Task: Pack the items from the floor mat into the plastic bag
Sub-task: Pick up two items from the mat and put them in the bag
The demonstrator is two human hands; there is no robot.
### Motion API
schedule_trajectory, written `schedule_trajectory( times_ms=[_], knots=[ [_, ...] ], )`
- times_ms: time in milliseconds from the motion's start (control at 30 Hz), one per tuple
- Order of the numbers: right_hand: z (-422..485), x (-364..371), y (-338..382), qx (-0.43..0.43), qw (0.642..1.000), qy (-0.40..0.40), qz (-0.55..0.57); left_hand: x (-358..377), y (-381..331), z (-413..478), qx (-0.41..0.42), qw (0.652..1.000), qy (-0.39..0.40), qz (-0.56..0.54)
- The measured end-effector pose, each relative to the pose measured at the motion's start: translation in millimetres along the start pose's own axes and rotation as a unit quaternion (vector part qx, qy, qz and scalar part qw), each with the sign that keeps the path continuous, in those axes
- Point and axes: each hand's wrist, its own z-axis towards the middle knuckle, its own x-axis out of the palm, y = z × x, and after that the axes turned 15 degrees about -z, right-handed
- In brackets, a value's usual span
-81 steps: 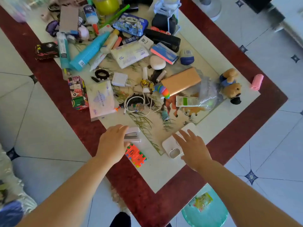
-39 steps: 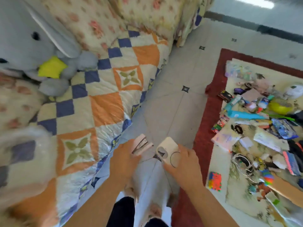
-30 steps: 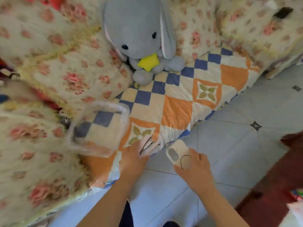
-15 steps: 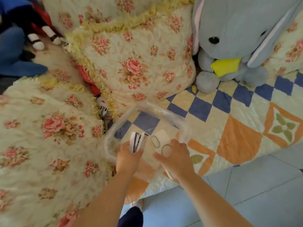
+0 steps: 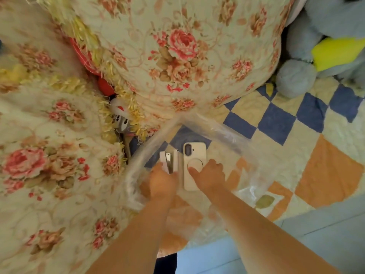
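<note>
Stapler pinched in fingers of left hand, phone case in right hand, inside plastic bag.

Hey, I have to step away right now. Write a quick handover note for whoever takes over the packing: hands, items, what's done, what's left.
Left hand: grips the stapler.
Right hand: holds the phone case, thumb on its ring.
Both items sit inside the open mouth of the plastic bag, which lies on the quilt.
Done: two items brought into the bag, not yet let go.
Left: release both. The floor mat is out of view, so check it for remaining items.
</note>
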Motion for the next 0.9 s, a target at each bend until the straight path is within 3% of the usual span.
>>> schedule_trajectory(
  times_ms=[267,433,633,900],
  knots=[
    [-49.2,-15.2,-23.5,-0.119,0.992,-0.035,0.03,-3.6,-17.2,-42.2,0.072,0.996,0.035,0.048],
    [-112.4,-49.0,-79.5,-0.122,0.985,-0.102,0.067,13.9,-43.5,-109.5,0.207,0.961,0.117,0.143],
    [-198.2,-67.2,-208.1,-0.002,0.973,-0.181,0.145,71.5,-54.6,-229.2,0.401,0.845,0.231,0.269],
    [-334.6,-10.0,-417.8,0.211,0.904,-0.265,0.262,191.3,11.2,-429.4,0.525,0.677,0.356,0.373]
  ],
)
